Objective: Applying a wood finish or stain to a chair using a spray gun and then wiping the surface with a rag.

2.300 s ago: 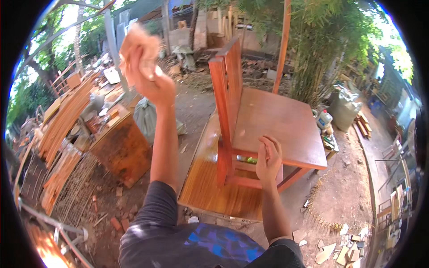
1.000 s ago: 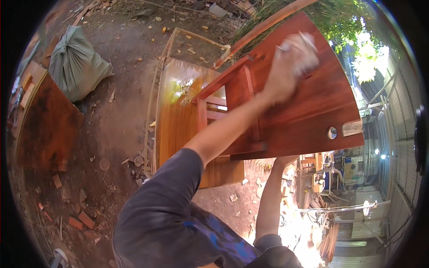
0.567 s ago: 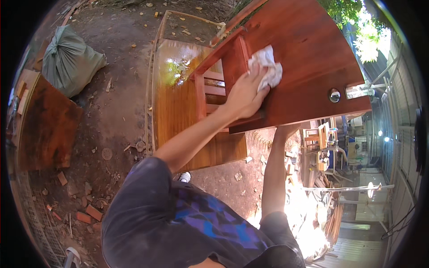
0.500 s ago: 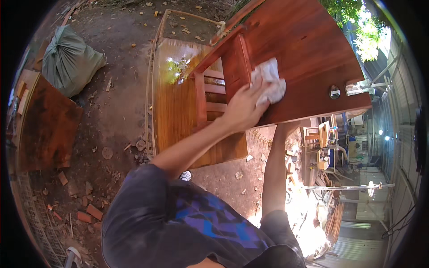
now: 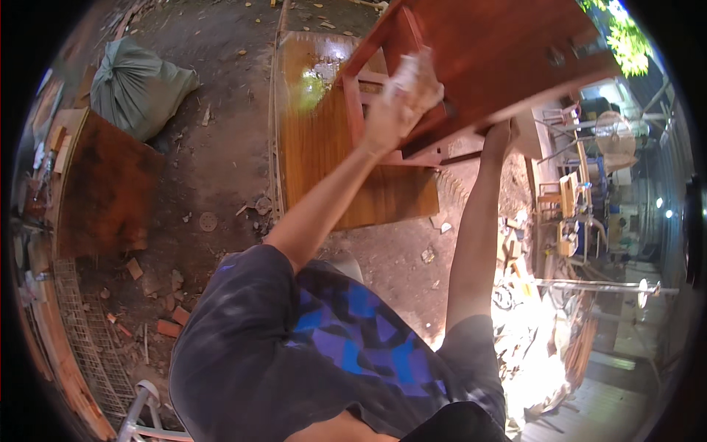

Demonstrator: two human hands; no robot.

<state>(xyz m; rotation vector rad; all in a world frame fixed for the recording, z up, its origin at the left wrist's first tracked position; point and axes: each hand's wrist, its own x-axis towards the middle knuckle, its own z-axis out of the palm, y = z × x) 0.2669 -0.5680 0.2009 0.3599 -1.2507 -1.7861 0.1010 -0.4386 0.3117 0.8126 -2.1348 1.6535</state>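
Observation:
A reddish-brown varnished piece of wooden furniture (image 5: 501, 59), with a broad panel and a slatted frame at one end, is tilted up before me. My left hand (image 5: 412, 103) is closed round a crumpled white cloth (image 5: 409, 70), blurred by motion, beside the slatted frame. My right hand (image 5: 498, 134) is at the lower edge of the panel, holding it; its fingers are mostly hidden behind the wood. Beneath the furniture piece lies a glossy yellow-brown wooden board (image 5: 317, 140) that reflects light.
A tied grey-green sack (image 5: 140, 92) stands on the dirt ground at the far left, with a dark-stained board (image 5: 107, 188) nearer. Broken bricks (image 5: 169, 326) and wire mesh (image 5: 88, 331) lie at the left. Wooden stools (image 5: 563, 195) and scrap are at the right.
My left hand has moved the cloth from the middle of the panel toward the slatted frame. The furniture piece appears higher and further right as my view has shifted.

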